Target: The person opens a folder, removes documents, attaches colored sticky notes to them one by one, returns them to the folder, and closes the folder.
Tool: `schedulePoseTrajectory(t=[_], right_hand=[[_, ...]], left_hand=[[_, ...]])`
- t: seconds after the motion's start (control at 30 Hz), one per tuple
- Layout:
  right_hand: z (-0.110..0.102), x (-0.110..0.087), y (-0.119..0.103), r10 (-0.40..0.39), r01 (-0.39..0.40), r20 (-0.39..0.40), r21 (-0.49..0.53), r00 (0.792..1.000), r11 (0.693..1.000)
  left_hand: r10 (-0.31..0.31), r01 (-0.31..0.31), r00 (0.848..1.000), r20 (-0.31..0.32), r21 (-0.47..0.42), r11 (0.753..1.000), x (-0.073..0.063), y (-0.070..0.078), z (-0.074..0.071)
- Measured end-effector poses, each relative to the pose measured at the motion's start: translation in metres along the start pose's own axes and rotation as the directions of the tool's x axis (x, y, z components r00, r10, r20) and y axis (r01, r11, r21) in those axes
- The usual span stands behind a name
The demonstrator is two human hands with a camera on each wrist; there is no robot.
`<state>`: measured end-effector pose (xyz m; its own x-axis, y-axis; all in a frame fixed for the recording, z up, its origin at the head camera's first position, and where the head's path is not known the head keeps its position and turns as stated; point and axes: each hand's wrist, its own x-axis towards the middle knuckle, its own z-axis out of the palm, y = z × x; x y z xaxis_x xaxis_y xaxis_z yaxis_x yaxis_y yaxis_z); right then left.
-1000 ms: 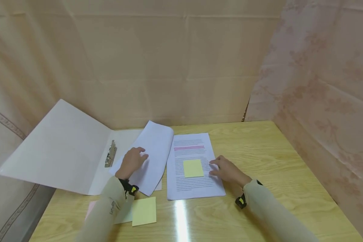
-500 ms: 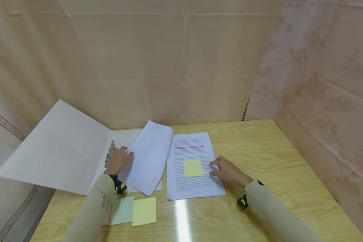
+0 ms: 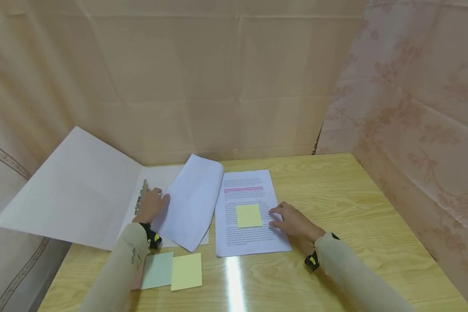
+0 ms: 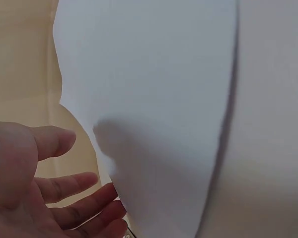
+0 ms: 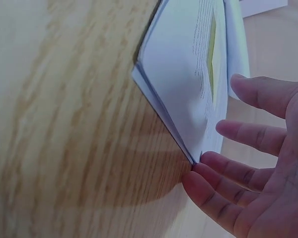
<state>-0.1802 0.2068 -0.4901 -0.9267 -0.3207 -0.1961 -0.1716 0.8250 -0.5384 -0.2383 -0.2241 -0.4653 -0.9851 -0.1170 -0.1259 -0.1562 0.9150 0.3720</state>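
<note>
An open white folder with a metal clip stands at the left, its cover raised. Over its inner side lies a curled blank paper sheet. My left hand is between clip and sheet, fingers loosely bent; in the left wrist view its fingertips are right at the edge of the paper. To the right lies a stack of printed pages with a pink highlighted line and a yellow sticky note. My right hand rests at the stack's right edge, fingers relaxed, lower fingertips at its corner in the right wrist view.
In front of the folder lie a green sticky pad, a yellow sticky pad and a reddish one partly under the left sleeve. Beige cloth hangs behind the wooden table.
My left hand has moved left from over the blank sheet to beside the clip, uncovering more of the green and reddish pads. The right hand has stayed at the printed stack.
</note>
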Motion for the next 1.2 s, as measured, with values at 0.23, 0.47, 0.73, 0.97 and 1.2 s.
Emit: schedulePoseTrajectory(t=[0.23, 0.47, 0.73, 0.97, 1.2], right_hand=[[0.001, 0.000, 0.000, 0.009, -0.009, 0.002, -0.004, 1.000, 1.000], [-0.001, 0.001, 0.000, 0.021, -0.021, 0.008, 0.026, 1.000, 0.999], [-0.004, 0.001, 0.002, 0.027, -0.028, 0.012, 0.085, 1.000, 0.996], [-0.007, 0.001, 0.004, 0.036, -0.037, 0.011, 0.125, 0.999, 0.991], [-0.006, 0.004, 0.008, 0.042, -0.043, 0.008, 0.132, 0.999, 0.990]], left_hand=[[-0.010, 0.014, 0.999, 0.039, -0.098, 0.995, -0.002, -0.003, -0.001], [-0.005, 0.020, 0.996, 0.090, -0.169, 0.985, -0.013, 0.000, -0.004], [0.050, 0.001, 0.988, 0.147, -0.331, 0.944, -0.033, 0.015, -0.010], [0.138, -0.081, 0.986, 0.093, -0.455, 0.887, -0.047, 0.035, -0.016], [0.140, -0.088, 0.988, 0.063, -0.511, 0.855, -0.059, 0.057, -0.016]])
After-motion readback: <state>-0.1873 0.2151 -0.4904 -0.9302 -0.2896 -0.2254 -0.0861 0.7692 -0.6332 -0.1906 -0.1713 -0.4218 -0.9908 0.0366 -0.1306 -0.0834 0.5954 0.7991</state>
